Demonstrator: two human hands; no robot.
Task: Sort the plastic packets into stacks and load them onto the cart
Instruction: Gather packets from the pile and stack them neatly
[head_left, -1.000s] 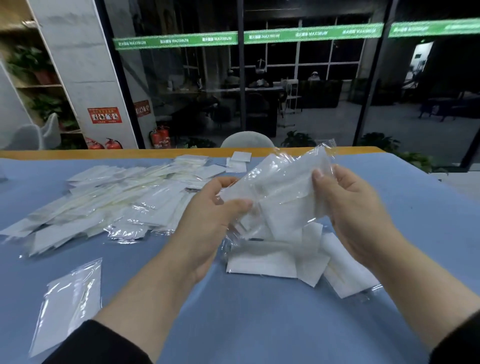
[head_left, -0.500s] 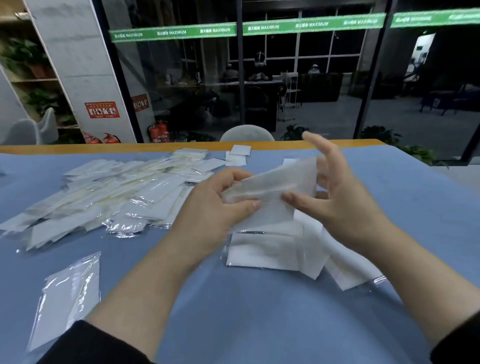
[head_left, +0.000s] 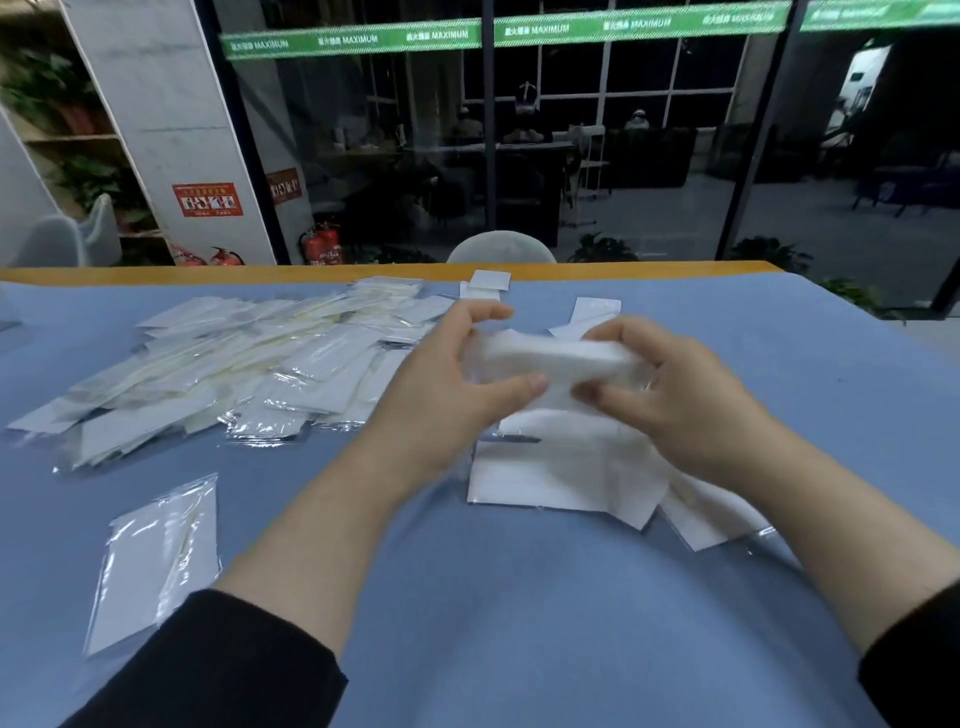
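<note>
Both hands hold one small bundle of white plastic packets (head_left: 550, 358) above the blue table. My left hand (head_left: 452, 384) grips its left end, thumb underneath. My right hand (head_left: 670, 389) grips the right end with curled fingers. Directly below lies a loose heap of white packets (head_left: 566, 473). A wide spread pile of packets (head_left: 234, 369) covers the table's left part. A single packet (head_left: 156, 561) lies near the front left, beside my left sleeve. No cart is in view.
The blue table cover (head_left: 519, 623) reaches an orange far edge (head_left: 208, 273). Two or three small packets (head_left: 597, 309) lie at the back centre. A pale chair back (head_left: 501, 249) stands behind the table, in front of glass walls.
The raised packets have come down and been pressed together into a flat bundle. My right hand has closed its fingers round the bundle's right end.
</note>
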